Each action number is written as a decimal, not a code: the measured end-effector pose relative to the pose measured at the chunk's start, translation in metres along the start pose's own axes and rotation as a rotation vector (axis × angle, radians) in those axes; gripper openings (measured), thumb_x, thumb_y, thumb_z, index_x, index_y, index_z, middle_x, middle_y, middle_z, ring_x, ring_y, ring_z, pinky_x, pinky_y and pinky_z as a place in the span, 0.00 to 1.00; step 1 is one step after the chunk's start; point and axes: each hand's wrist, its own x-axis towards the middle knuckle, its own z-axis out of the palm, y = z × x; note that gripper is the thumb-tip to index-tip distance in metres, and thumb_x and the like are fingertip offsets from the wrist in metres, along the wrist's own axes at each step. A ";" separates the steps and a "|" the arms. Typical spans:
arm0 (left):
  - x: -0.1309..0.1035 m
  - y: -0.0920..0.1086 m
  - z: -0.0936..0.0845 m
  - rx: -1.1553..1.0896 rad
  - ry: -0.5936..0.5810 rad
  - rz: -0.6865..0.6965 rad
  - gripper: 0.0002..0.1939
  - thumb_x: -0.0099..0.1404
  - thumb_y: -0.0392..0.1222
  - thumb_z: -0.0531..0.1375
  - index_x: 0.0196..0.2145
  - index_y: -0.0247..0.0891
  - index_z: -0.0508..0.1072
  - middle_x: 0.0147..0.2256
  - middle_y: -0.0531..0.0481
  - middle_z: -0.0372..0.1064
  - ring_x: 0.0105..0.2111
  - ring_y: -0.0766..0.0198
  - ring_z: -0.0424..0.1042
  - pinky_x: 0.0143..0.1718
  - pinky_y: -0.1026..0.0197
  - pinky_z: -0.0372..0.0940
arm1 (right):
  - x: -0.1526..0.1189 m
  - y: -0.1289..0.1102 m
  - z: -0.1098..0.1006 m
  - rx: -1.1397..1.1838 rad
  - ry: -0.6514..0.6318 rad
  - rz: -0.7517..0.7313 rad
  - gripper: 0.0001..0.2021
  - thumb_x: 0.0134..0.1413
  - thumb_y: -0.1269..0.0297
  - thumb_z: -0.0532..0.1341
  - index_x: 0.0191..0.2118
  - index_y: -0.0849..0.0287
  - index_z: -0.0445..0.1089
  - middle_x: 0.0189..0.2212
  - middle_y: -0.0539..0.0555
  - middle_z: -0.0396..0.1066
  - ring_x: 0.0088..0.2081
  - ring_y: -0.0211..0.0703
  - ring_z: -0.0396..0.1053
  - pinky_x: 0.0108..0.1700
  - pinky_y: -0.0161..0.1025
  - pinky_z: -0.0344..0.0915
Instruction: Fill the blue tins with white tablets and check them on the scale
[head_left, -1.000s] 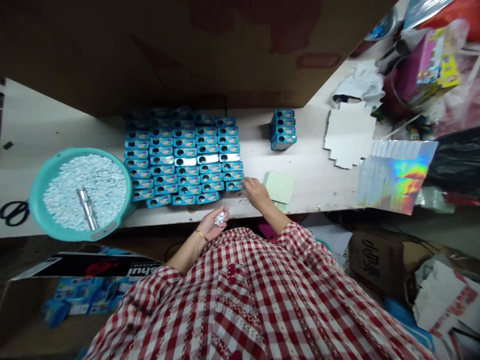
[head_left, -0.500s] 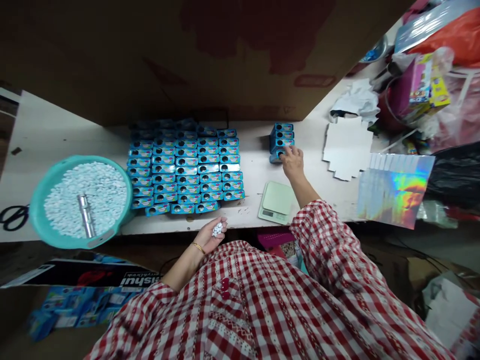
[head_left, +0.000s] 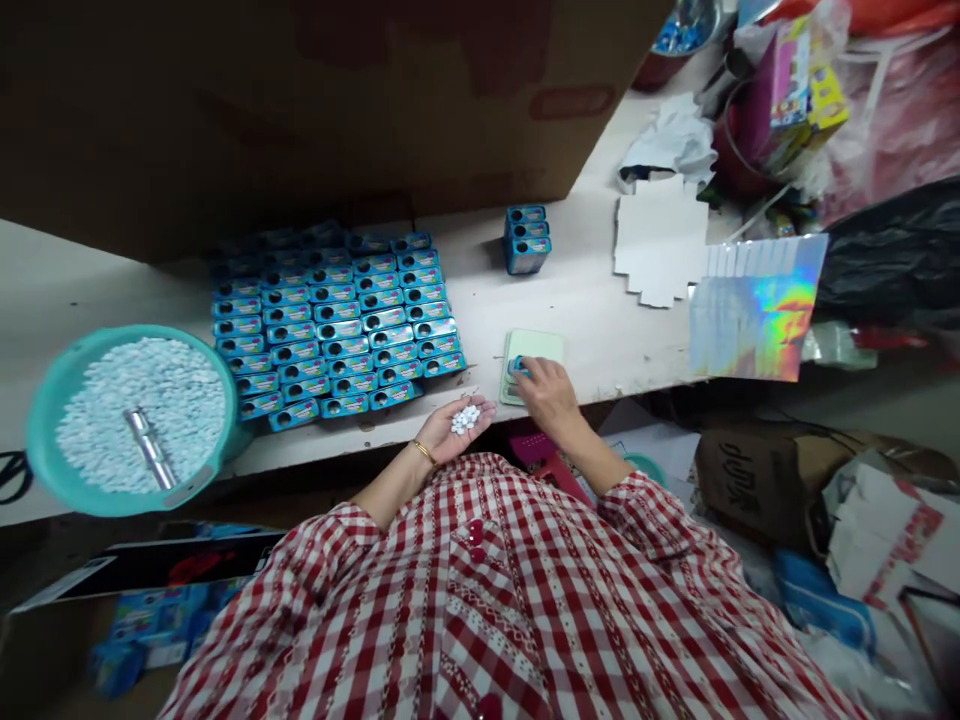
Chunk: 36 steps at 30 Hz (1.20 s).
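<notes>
My left hand (head_left: 455,428) is palm up at the table's front edge, fingers loosely cupped around a small heap of white tablets (head_left: 465,419). My right hand (head_left: 550,398) pinches a small blue box (head_left: 517,366) over the pale green kitchen scale (head_left: 538,345); whether the box touches the scale, I cannot tell. Three more blue boxes (head_left: 527,243) stand in a row behind the scale. To the left, several rows of the same blue boxes (head_left: 341,330) stand packed together. A turquoise basin (head_left: 232,400) holds many white tablets, with a shiny metal tube (head_left: 150,448) lying on them.
A huge cardboard box (head_left: 450,100) takes up the back of the table. On the right lie a white cardboard cut-out (head_left: 660,240) and holographic sheets (head_left: 757,310). Black scissors (head_left: 13,478) lie at the left edge, and boxes and bags crowd the far right.
My right hand has taken one blue box from the short row and brought it toward me, over the scale. My left hand has opened flatter and moved nearer the scale. The view has shifted.
</notes>
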 end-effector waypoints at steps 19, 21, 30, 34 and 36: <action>-0.005 -0.018 -0.022 -0.065 0.046 0.036 0.13 0.67 0.35 0.47 0.37 0.30 0.71 0.24 0.48 0.71 0.24 0.67 0.71 0.34 0.62 0.70 | -0.010 -0.075 0.023 0.404 -0.227 -0.168 0.10 0.59 0.73 0.53 0.46 0.66 0.65 0.42 0.60 0.65 0.45 0.45 0.62 0.43 0.40 0.65; -0.003 -0.018 -0.018 -0.070 0.042 0.053 0.12 0.67 0.34 0.48 0.35 0.30 0.71 0.24 0.48 0.71 0.24 0.67 0.71 0.34 0.62 0.70 | -0.009 -0.071 0.022 0.414 -0.227 -0.158 0.10 0.59 0.73 0.54 0.47 0.65 0.65 0.42 0.60 0.65 0.44 0.45 0.63 0.43 0.40 0.65; 0.007 -0.020 -0.005 -0.036 0.057 -0.051 0.13 0.67 0.36 0.48 0.29 0.31 0.69 0.21 0.50 0.67 0.21 0.70 0.69 0.27 0.67 0.67 | -0.015 -0.065 0.012 0.366 -0.178 -0.151 0.09 0.59 0.72 0.54 0.44 0.64 0.67 0.40 0.59 0.67 0.43 0.44 0.63 0.43 0.40 0.64; 0.009 -0.022 -0.008 0.031 -0.005 -0.110 0.13 0.66 0.38 0.49 0.34 0.29 0.71 0.23 0.48 0.68 0.21 0.68 0.69 0.25 0.66 0.67 | -0.017 -0.069 0.015 0.367 -0.174 -0.178 0.08 0.59 0.73 0.54 0.41 0.64 0.68 0.40 0.59 0.67 0.44 0.45 0.63 0.43 0.40 0.64; 0.011 -0.023 -0.012 0.048 -0.006 -0.111 0.11 0.65 0.38 0.51 0.34 0.29 0.71 0.24 0.48 0.68 0.21 0.68 0.69 0.25 0.66 0.67 | -0.018 -0.070 0.016 0.367 -0.169 -0.177 0.08 0.59 0.73 0.54 0.41 0.64 0.68 0.40 0.59 0.67 0.43 0.44 0.63 0.42 0.40 0.64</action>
